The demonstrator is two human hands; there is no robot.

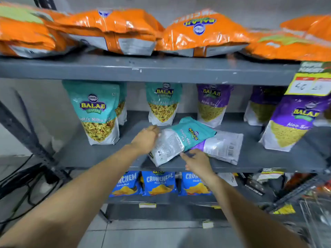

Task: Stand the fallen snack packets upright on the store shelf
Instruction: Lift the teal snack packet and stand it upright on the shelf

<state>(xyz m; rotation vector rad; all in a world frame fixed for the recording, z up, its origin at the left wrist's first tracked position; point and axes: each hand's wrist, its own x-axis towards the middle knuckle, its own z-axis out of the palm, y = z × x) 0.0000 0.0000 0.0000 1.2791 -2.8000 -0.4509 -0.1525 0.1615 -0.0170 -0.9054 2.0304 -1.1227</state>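
Middle shelf (107, 158), centre of frame: teal packet (180, 140) lies flat, overlapping a fallen purple packet (222, 146). Long axis runs lower left to upper right; white base toward lower left, teal top toward upper right. Left hand (146, 140) cups its left edge; right hand (197, 162) pinches the lower edge, fingers closed on film. Likely light, crinkly, slippery; contents shift. Best held by both side edges.

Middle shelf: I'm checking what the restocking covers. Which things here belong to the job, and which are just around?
Job:
fallen teal packet, held by left hand and right hand
fallen purple packet under it

Just around:
upright teal packets
orange bags above
blue packets below
price tag
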